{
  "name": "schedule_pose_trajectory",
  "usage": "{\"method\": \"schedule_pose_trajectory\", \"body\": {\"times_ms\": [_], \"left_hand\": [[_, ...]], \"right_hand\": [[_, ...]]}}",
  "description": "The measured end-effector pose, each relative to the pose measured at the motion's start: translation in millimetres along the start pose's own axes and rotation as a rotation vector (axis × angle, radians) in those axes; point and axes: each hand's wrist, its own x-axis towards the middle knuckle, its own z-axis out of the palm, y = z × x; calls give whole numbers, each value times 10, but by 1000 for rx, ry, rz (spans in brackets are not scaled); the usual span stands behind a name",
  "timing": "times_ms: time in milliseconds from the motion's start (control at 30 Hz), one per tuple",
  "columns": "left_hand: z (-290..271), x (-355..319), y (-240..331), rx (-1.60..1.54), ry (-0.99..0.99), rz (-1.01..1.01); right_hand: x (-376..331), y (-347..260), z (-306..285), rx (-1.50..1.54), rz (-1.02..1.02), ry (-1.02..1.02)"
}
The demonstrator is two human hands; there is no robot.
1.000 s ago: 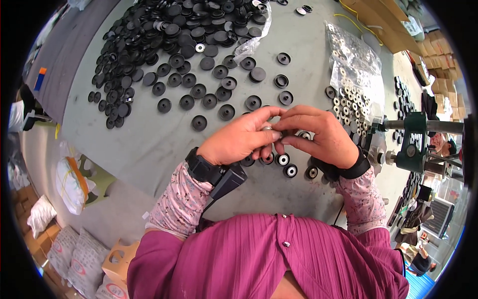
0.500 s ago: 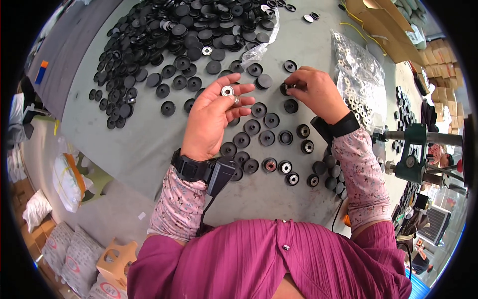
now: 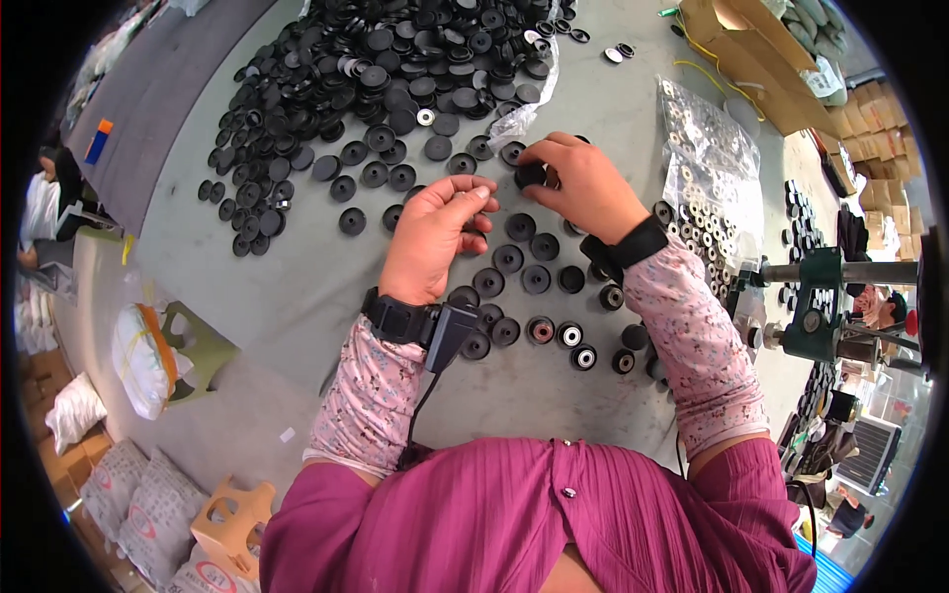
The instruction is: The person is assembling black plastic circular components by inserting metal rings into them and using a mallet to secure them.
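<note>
Head view: the right hand pinches a black round cap, upper centre of the frame. The left hand, left of centre, is curled; contents cannot be determined. Step in hand: apparently cap pickup. Next move calls for a steady pinch.

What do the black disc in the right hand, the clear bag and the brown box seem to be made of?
Black disc: probably plastic, possibly rubber; dull, even black without metallic shine.
Clear bag: plastic film, glossy; see-through, with wrinkles and bright glare.
Brown box: likely cardboard, matte; plain brown, flat panels.
</note>
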Motion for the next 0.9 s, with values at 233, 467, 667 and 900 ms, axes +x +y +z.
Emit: {"method": "schedule_pose_trajectory", "body": {"times_ms": [233,467,667,900], "left_hand": [[182,-37,-108,28,-157,-40],[205,-113,-43,-21,-200,-22],[361,-166,-142,113,-340,-174],[511,-294,-235,247,-453,-247]], "right_hand": [[-468,-344,-274,758,238,-108],[-932,68,-476,849,499,-34],[-1061,111,-486,340,498,33],[-1096,-475,-467,328,35,-129]]}}
